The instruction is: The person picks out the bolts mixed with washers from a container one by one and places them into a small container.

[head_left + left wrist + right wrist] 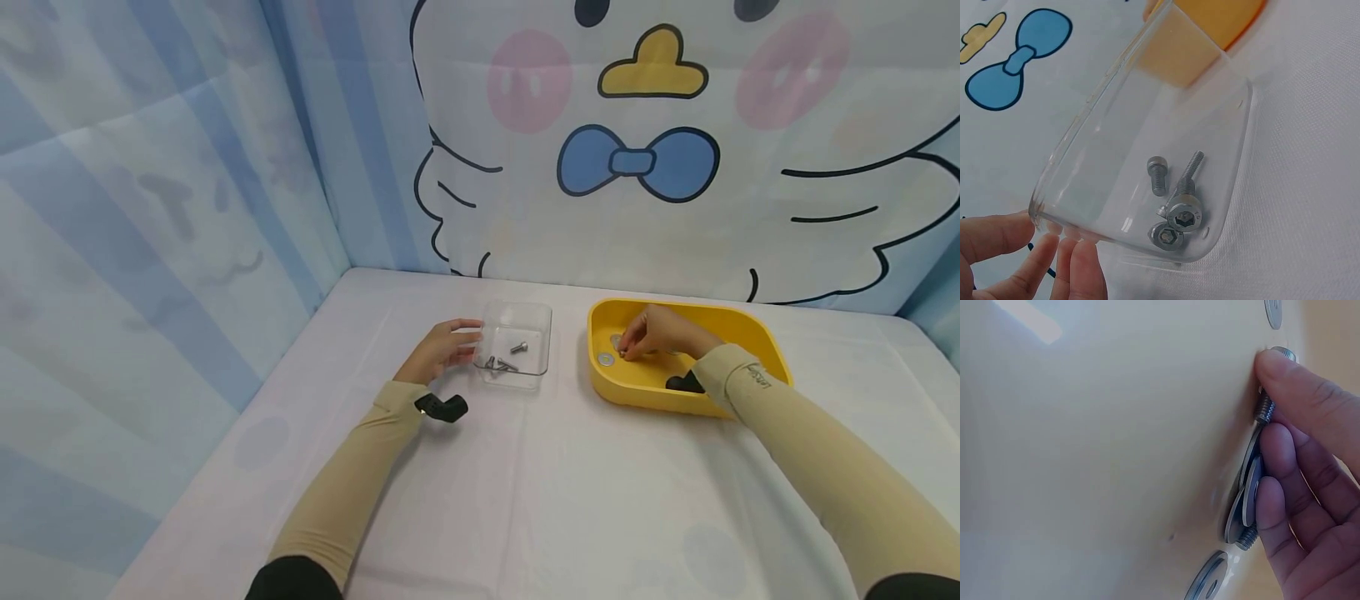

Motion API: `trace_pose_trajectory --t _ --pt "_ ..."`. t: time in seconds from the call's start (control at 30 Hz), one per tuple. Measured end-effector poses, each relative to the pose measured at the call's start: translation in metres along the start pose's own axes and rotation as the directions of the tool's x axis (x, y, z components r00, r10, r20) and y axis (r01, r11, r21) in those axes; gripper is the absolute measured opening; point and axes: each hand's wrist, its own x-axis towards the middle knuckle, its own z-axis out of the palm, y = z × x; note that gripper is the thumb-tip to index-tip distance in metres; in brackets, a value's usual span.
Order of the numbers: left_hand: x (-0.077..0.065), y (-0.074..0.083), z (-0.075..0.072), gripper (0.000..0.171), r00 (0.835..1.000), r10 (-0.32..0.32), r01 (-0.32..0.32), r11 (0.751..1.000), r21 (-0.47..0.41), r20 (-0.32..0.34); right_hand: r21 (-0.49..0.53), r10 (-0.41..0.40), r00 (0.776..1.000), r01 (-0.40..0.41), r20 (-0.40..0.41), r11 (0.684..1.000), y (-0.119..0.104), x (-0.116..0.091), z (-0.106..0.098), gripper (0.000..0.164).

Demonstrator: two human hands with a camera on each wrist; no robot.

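Note:
My left hand (446, 346) is at the left side of a clear plastic box (512, 315), its fingertips touching the wall. Inside the box lie several silver socket-head screws (1157, 175), some overlapping. My right hand (660, 333) reaches into a yellow tray (757, 333). There its thumb and finger pinch a socket-head screw (1265, 407), partly hidden by the thumb. Just below, several flat washers (1235, 515) lean together against the curled fingers, with another threaded screw end (1247, 539) showing beneath them.
More washers (605, 359) lie on the tray floor, left of my right hand. Box and tray stand apart on a white cloth-covered table (570, 483). A printed curtain (637, 242) hangs behind the table, and another curtain (150, 250) along the left.

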Motion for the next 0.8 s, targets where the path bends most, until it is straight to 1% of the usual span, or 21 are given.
trace_pose_trajectory --t 0.37,0.57,0.8 --pt "0.0009 -0.0002 -0.0002 0.039 1.000 0.002 -0.002 1.000 -0.013 0.002 -0.043 -0.047 0.999 0.047 -0.014 0.998 0.0011 0.0017 0.0010 0.010" --pt "0.0015 0.0002 0.0000 0.038 1.000 -0.006 0.006 1.000 -0.008 -0.002 -0.026 -0.048 0.999 0.047 -0.024 0.999 0.0014 0.0006 0.0010 0.014" --pt "0.0011 0.0005 0.0002 0.039 1.000 -0.011 0.011 1.000 -0.001 -0.001 -0.060 -0.048 0.998 0.046 -0.028 0.997 -0.0030 -0.0019 0.0001 0.013"
